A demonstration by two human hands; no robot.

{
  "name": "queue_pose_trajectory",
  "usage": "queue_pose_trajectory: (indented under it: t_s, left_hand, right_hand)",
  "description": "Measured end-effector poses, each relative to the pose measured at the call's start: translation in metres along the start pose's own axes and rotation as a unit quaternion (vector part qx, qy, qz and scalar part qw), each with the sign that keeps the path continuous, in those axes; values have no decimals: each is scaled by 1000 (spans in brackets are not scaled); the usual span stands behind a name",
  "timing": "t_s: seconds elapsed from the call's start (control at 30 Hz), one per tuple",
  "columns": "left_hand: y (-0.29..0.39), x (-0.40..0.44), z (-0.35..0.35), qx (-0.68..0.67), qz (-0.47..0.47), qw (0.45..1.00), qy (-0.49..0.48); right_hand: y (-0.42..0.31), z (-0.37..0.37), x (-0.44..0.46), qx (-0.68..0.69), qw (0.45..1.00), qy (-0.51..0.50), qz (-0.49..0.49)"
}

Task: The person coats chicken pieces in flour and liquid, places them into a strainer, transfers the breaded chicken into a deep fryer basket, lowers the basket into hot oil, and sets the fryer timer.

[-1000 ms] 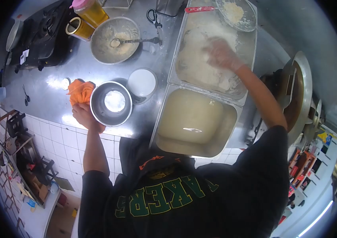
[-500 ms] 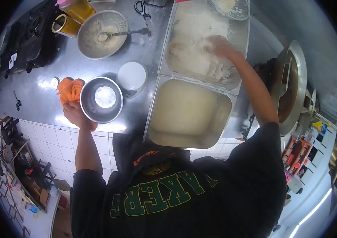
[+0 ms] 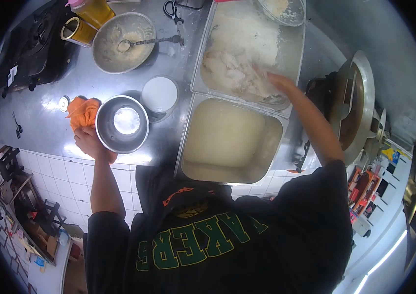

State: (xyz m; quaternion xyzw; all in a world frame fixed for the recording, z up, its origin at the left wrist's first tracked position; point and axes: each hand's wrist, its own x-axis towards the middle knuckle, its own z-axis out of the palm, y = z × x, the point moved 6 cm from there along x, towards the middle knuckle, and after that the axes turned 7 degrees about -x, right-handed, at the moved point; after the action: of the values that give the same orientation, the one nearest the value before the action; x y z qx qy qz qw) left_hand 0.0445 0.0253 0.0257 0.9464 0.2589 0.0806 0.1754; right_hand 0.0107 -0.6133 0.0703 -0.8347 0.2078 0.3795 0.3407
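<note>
My left hand (image 3: 89,141) rests at the table's front edge, its fingers curled on a bunched orange cloth (image 3: 83,113). Beside it stands a round metal pot (image 3: 104,126) with a bright white patch at its bottom. My right hand (image 3: 279,83) is over a metal tray (image 3: 292,51) of white flour (image 3: 247,36), fingers stretched leftward and slightly blurred. Clumpy floured pieces (image 3: 232,68) lie in the flour beside its fingertips; their kind I cannot make out.
A second metal tray (image 3: 271,147) with pale liquid sits nearest my body. Also about are a kitchen scale (image 3: 160,94), a bowl (image 3: 105,54) with a spoon (image 3: 161,40), scissors (image 3: 172,12), a sieve (image 3: 291,12), a stove (image 3: 36,44) and a large wok (image 3: 362,98).
My right hand has shifted slightly down within the flour tray, and more floured clumps show at its left. My left hand stays on the cloth. The whole view has shifted slightly left.
</note>
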Motion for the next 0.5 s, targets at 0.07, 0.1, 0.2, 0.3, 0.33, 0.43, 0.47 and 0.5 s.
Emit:
queue_pose_trajectory:
  t_s: [0.07, 0.1, 0.2, 0.3, 0.33, 0.43, 0.47, 0.5]
  left_hand:
    - [5, -3, -3, -3, -5, 1000, -9]
    - [9, -5, -5, -4, -6, 1000, -9]
    - [12, -6, -7, -13, -5, 1000, -11]
    - [9, -4, -5, -2, 4, 1000, -7]
    - [12, -7, -7, -1, 5, 1000, -6]
    - [10, -4, -5, -4, 13, 1000, 0]
    - [8, -4, -4, -4, 17, 1000, 1]
    - [9, -3, -5, -6, 16, 1000, 4]
  right_hand:
    - [37, 28, 20, 89, 996, -3, 33]
    - [46, 40, 39, 136, 990, 0, 20]
    - [-3, 38, 27, 337, 940, -34, 41]
    - [-40, 1, 8, 463, 881, -68, 65]
    - [-40, -6, 8, 449, 889, -64, 63]
    - [-26, 2, -14, 213, 962, 49, 162]
    - [-13, 15, 0, 211, 963, 50, 158]
    - [4, 35, 23, 160, 982, 50, 87]
